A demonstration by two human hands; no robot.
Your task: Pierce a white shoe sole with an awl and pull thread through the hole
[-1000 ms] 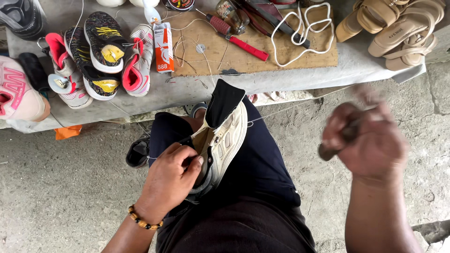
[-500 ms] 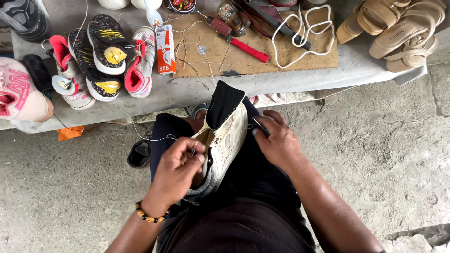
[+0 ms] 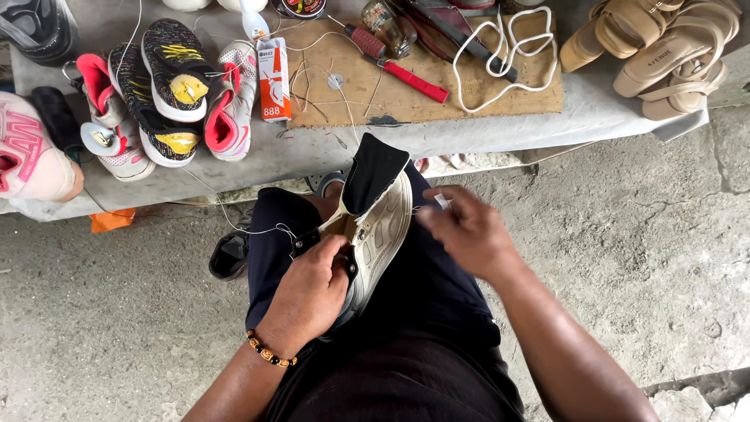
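A white and black sneaker (image 3: pixel 380 227) lies on my lap, sole side up, with its black tongue pointing away from me. My left hand (image 3: pixel 308 293) grips the sneaker's upper near the heel. My right hand (image 3: pixel 462 230) hovers just right of the sole, fingers pinched on a small pale object, probably a needle or thread end; it is blurred. A thin white thread (image 3: pixel 250 228) runs from the sneaker across my left knee toward the table.
A low grey-covered table (image 3: pixel 312 148) stands ahead with several colourful sneakers (image 3: pixel 168 86), an orange glue box (image 3: pixel 273 78), a wooden board (image 3: pixel 422 86) with a red-handled tool (image 3: pixel 398 66) and white cord (image 3: pixel 500 47), and tan sandals (image 3: pixel 656 55). Concrete floor surrounds me.
My right hand came down from a raised position at the right to the sneaker's sole, then shifted slightly right. The left hand kept its hold on the sneaker.
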